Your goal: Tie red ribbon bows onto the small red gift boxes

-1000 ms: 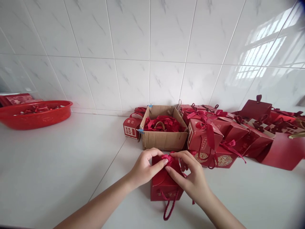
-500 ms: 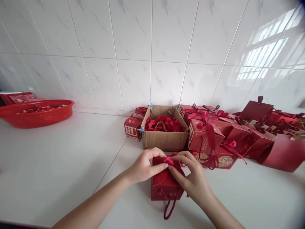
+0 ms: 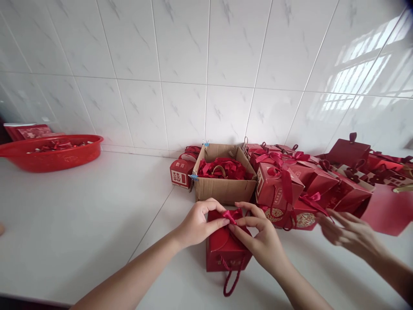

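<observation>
A small red gift box (image 3: 226,249) with a rope handle stands on the white counter (image 3: 80,224) right in front of me. My left hand (image 3: 198,224) and my right hand (image 3: 261,239) meet over its top. Both pinch the red ribbon (image 3: 232,214) that sits on the lid, fingers closed on it. The ribbon's knot is partly hidden by my fingertips.
Behind the box is an open cardboard carton (image 3: 224,183) full of red ribbons. A pile of red gift boxes (image 3: 300,181) lies to its right, and another person's hand (image 3: 350,234) reaches toward it. A red basin (image 3: 51,153) stands far left by the tiled wall.
Another person's hand has come in from the right toward the pile of boxes. My hands stay on the ribbon, fingers shifting slightly.
</observation>
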A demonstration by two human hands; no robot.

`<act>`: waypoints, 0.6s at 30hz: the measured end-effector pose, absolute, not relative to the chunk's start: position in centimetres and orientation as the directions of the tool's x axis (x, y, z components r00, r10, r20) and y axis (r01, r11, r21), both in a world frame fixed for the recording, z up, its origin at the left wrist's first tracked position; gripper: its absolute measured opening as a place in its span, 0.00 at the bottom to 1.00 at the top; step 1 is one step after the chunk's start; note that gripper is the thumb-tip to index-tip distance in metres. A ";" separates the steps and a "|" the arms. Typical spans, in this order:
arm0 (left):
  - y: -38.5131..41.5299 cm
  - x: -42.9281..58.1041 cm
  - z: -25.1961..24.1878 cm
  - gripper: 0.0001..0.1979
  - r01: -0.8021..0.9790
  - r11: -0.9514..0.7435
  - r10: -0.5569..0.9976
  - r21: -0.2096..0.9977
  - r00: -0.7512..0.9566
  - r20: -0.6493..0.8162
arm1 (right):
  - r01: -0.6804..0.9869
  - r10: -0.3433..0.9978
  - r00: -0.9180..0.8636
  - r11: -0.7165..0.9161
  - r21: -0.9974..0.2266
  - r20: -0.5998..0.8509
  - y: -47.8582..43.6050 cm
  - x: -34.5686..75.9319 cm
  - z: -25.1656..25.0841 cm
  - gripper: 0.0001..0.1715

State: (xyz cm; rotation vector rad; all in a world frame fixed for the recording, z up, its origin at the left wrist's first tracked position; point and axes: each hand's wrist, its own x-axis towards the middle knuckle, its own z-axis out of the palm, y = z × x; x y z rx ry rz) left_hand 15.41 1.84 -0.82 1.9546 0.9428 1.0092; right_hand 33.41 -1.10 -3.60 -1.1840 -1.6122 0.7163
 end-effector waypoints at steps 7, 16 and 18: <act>1.9 15.4 -0.7 0.04 0.277 -0.455 0.849 0.846 0.420 0.319 | 0.182 0.965 -0.113 0.252 -0.950 0.235 -1.0 33.2 -3.3 0.12; 2.2 15.0 -1.3 0.05 0.196 -0.417 0.832 0.888 0.476 0.285 | 0.194 0.935 -0.111 0.353 -0.915 0.337 -0.3 34.6 -3.2 0.13; 2.1 14.9 -1.3 0.06 0.172 -0.410 0.825 0.896 0.490 0.283 | 0.211 0.940 -0.160 0.331 -0.920 0.301 -0.2 34.8 -3.2 0.18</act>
